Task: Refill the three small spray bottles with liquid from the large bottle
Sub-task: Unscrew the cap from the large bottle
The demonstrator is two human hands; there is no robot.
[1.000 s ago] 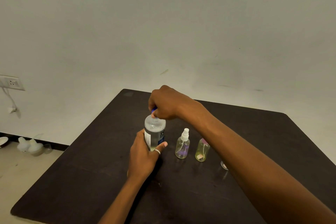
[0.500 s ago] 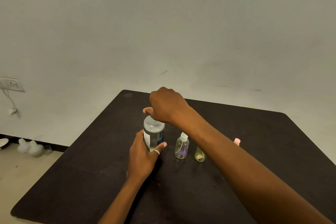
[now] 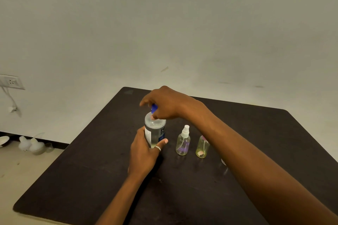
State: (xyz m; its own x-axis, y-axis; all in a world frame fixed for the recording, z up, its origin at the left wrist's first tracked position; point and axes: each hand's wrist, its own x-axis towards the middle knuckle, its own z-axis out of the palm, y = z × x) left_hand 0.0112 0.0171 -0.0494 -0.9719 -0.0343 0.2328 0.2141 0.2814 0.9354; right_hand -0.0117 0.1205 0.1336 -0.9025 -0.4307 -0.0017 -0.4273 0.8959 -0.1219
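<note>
Upright on the dark table (image 3: 256,133), large bottle (image 3: 155,132) of clear liquid gripped by left hand (image 3: 144,155), right hand (image 3: 168,104) pinching its blue cap (image 3: 154,108), two small spray bottles (image 3: 182,142) alongside (nearly empty), a third mostly hidden.

Left hand (image 3: 144,153) grips the clear large plastic bottle (image 3: 155,132) upright; right hand (image 3: 166,103) pinches its blue cap (image 3: 154,108).
</note>
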